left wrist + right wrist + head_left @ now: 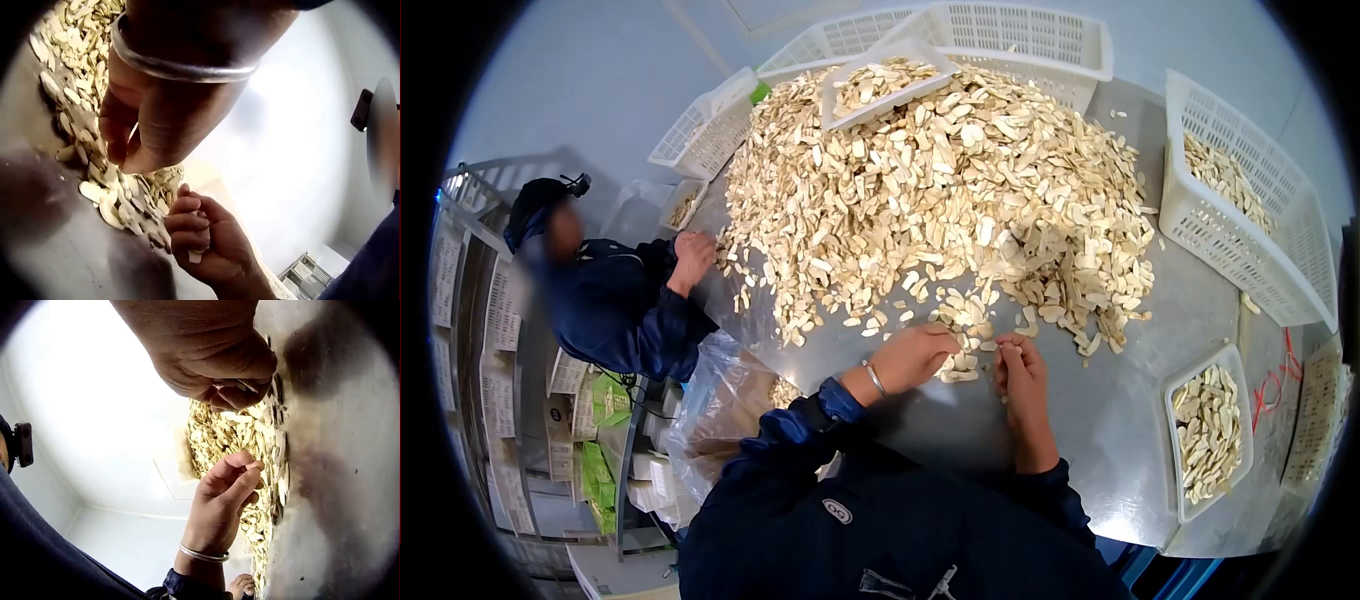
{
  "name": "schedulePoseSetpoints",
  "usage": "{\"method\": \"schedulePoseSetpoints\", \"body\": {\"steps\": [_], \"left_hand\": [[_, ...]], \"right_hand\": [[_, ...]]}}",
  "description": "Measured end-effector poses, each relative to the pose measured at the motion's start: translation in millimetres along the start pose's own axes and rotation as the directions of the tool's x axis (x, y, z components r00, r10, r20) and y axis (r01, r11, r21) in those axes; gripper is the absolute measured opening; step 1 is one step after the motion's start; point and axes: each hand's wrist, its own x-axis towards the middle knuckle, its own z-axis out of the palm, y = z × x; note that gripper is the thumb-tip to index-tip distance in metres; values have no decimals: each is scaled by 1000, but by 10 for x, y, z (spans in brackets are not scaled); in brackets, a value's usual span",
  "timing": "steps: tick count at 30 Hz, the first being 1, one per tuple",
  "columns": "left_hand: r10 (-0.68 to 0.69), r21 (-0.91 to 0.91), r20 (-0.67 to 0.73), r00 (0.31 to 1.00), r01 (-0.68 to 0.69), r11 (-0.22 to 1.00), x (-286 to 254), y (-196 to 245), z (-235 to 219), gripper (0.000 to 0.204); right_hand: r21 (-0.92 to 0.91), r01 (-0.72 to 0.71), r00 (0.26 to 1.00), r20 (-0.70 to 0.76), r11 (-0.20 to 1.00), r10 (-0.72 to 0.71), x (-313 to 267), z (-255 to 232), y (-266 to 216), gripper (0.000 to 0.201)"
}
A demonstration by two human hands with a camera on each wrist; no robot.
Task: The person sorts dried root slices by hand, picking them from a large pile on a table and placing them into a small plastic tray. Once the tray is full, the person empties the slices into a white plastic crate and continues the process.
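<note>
Pale dried slices form a large heap on the metal table, with a small loose group at its near edge. Over that group is the left hand, thumb and fingertips close together; in the left wrist view they touch slices, and whether one is pinched is unclear. Just to its right, the right hand has its fingers curled. A pale piece sticks out below those fingers in the left wrist view, and the right wrist view shows the right hand gripping slices in its palm.
A shallow tray of slices stands at the right, a large white basket behind it. Another tray rests on the heap, with baskets behind. At the left, another person reaches to the heap beside a plastic bag.
</note>
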Motion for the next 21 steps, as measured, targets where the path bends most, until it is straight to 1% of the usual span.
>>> {"method": "schedulePoseSetpoints", "body": {"steps": [2,5,8,11,14,17,20,21], "left_hand": [[111,15,-22,994,-110,994,28,-7,107,15],[120,140,45,992,-125,982,55,102,124,16],[120,244,92,988,-140,960,84,113,153,22],[115,282,71,991,-131,950,90,151,154,27],[118,258,34,992,-122,958,80,189,151,30],[76,253,5,997,-75,965,72,224,148,31],[59,260,13,998,-60,964,101,271,125,33],[74,266,15,997,-75,961,106,267,129,33]], "right_hand": [[7,7,1000,1,1000,-7,2,2,9,14],[6,7,1000,2,1000,-7,9,-3,11,13],[1,3,1000,-4,1000,-3,20,-25,16,13],[-16,7,1000,-6,1000,-7,11,-18,1,13],[-31,8,1000,-10,999,-8,10,-14,4,13],[-11,11,1000,-5,1000,-11,-1,-4,0,14],[-23,35,999,-3,999,-35,2,-12,6,13],[-35,37,999,-6,999,-37,9,-18,16,13]]}}
